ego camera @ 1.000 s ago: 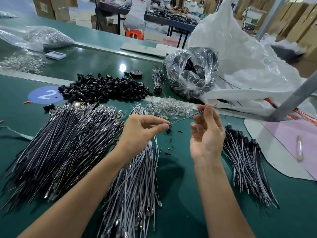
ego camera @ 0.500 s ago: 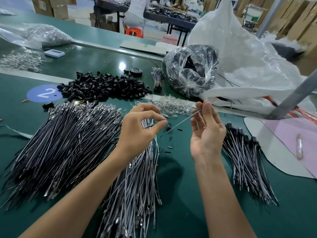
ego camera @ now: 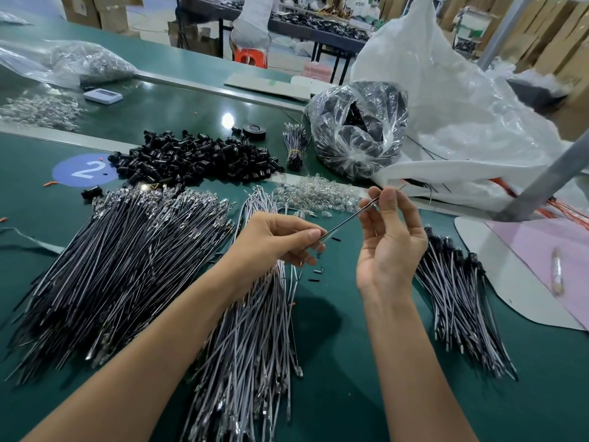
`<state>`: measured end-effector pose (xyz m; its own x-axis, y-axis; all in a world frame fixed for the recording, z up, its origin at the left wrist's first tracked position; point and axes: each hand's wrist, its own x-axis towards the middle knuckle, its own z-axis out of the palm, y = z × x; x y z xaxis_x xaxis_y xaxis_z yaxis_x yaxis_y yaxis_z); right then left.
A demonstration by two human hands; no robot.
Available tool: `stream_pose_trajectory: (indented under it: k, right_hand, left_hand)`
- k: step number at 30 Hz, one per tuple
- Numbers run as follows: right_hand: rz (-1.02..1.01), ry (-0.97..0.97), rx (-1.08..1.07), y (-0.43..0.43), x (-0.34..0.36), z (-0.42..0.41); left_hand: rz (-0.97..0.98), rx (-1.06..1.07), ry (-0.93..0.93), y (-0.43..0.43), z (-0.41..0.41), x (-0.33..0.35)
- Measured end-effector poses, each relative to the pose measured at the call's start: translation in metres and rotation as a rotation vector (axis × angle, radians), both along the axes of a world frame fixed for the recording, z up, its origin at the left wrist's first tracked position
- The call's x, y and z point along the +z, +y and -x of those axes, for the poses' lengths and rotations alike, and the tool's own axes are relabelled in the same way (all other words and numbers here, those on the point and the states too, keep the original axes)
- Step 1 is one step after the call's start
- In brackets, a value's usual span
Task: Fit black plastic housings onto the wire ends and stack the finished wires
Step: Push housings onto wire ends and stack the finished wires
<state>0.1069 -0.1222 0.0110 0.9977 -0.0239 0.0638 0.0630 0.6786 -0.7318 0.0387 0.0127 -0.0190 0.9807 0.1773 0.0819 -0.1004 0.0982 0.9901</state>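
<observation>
A dark green matte worktop fills the head view, with cardboard boxes and another bench behind it. At its far side lies a heap of short, glossy black plastic housings, tubular in shape, beside a round blue sticker marked 2. Near the housings sit a scatter of small clear glassy parts, a crinkled transparent bag of black parts and a big white plastic sack.

A broad fan of thin dark wires with metal tips covers the left of the worktop, and a paler grey wire bundle runs under the left forearm. The stack of finished wires, capped with black housings at the far end, lies to the right.

Above the worktop, the left hand pinches the lower end of a single thin wire between thumb and forefinger. The right hand, palm towards the camera, pinches its upper end in curled fingertips.
</observation>
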Motion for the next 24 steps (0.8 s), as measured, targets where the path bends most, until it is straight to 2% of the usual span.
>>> stream_pose_trajectory:
  k: [6, 11, 14, 16, 18, 20, 22, 24]
  right_hand:
    - [0.076, -0.04, -0.018, 0.002, -0.002, 0.0]
    - [0.242, -0.049, 0.087, 0.01, -0.007, 0.004]
    - [0.217, -0.007, 0.102, 0.01, -0.008, 0.004]
    - [0.212, 0.017, 0.097, 0.006, -0.009, 0.003]
    - [0.237, 0.017, 0.105, 0.006, -0.009, 0.002]
    - [0.281, -0.002, 0.14, 0.009, -0.012, 0.006]
    - [0.318, -0.029, 0.177, 0.012, -0.015, 0.01]
    - [0.336, -0.045, 0.195, 0.012, -0.019, 0.011]
  left_hand:
    - [-0.036, -0.04, 0.016, -0.002, -0.001, -0.001]
    - [-0.004, 0.021, -0.003, -0.002, -0.003, -0.005]
    - [-0.064, 0.013, 0.031, 0.006, -0.001, -0.001]
    - [-0.134, 0.117, 0.054, 0.019, -0.009, 0.003]
    - [-0.348, 0.299, 0.019, 0.037, -0.029, 0.01]
    - [-0.744, 0.461, 0.002, 0.055, -0.052, 0.014]
    - [-1.12, 0.514, 0.085, 0.072, -0.073, 0.014]
    - [-1.376, 0.468, 0.2, 0.086, -0.087, 0.01]
